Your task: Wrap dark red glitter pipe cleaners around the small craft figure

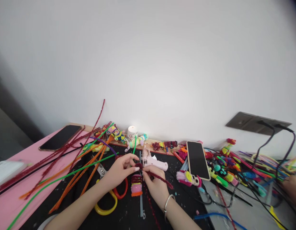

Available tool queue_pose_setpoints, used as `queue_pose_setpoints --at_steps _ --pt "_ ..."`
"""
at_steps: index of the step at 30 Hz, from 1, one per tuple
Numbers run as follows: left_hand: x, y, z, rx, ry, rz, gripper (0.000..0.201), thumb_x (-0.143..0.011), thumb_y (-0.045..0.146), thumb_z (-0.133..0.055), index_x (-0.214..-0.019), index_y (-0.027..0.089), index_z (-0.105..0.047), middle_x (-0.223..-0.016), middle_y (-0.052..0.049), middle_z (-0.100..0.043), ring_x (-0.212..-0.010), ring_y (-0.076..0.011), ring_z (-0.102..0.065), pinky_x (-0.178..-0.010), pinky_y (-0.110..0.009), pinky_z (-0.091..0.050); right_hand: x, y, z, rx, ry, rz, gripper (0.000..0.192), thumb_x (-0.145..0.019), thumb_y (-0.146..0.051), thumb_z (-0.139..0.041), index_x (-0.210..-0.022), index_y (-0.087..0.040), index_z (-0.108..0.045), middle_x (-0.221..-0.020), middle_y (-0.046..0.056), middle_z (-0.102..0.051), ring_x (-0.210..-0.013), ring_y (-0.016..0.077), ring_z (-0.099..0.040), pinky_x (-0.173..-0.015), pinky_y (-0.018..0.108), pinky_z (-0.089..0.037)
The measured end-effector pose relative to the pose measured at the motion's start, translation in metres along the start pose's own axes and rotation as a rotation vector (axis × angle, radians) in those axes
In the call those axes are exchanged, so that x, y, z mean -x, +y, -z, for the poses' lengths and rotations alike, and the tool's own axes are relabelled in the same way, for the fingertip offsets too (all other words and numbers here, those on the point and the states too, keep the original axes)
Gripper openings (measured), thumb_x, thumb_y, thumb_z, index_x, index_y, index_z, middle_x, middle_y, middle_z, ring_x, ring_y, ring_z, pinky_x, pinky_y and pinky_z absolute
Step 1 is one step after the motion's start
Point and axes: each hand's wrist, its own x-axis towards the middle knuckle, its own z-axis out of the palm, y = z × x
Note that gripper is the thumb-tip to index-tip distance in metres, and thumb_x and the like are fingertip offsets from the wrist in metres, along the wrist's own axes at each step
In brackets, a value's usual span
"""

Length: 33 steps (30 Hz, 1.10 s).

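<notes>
My left hand (120, 171) pinches a small dark red coil of pipe cleaner (138, 166) between thumb and fingers. My right hand (155, 187), with a bracelet at the wrist, grips the free end of that dark red pipe cleaner (162, 179), which runs off to the right. Both hands meet above a black mat (129, 214). A white glue gun (154, 162) lies just behind them. A stack of coloured coils (136, 185) sits right under the hands.
Long red, orange and green pipe cleaners (73, 174) fan out left over a pink sheet (9, 204). Two phones (60, 137) (197, 159) lie flat. Red and yellow rings (109, 204), scissors (101, 170), small figures (119, 134), a tangle of coloured pieces (236, 172), another person's hand (292, 188).
</notes>
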Motion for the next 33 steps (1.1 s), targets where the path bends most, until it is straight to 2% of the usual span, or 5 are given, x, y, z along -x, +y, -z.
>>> queue_pose_setpoints --at_steps 33 --pt "0.0003 -0.0023 -0.0005 0.007 -0.005 0.009 0.024 -0.078 0.023 -0.068 -0.101 0.018 -0.063 -0.071 0.006 -0.057 -0.064 -0.0126 -0.052 -0.063 -0.026 -0.038 0.0004 0.0023 -0.0006 -0.012 0.006 0.017 0.019 -0.088 -0.014 -0.059 -0.073 -0.019 -0.069 -0.070 0.002 -0.071 -0.064 0.0165 -0.066 -0.062 0.024 -0.051"
